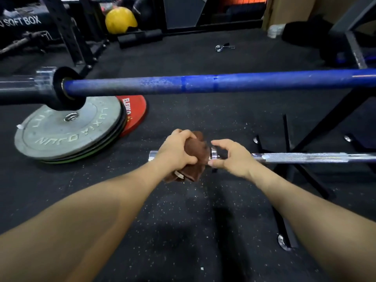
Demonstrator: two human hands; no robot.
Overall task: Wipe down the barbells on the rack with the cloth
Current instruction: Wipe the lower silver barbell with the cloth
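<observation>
A chrome barbell (305, 157) lies horizontally low on the black rack (317, 127), its sleeve end pointing left. My left hand (175, 151) grips a brown cloth (196, 153) wrapped round the sleeve, just left of the collar. My right hand (234, 157) grips the bar right beside the collar, fingers curled over it. Higher up, a blue barbell (203, 83) with a dark sleeve crosses the whole view.
Grey and red weight plates (67, 131) are stacked on the rubber floor at the left. A spring collar (223, 47) lies on the floor farther back. A yellow ball (120, 20) and a black rack upright (69, 31) stand at the back left.
</observation>
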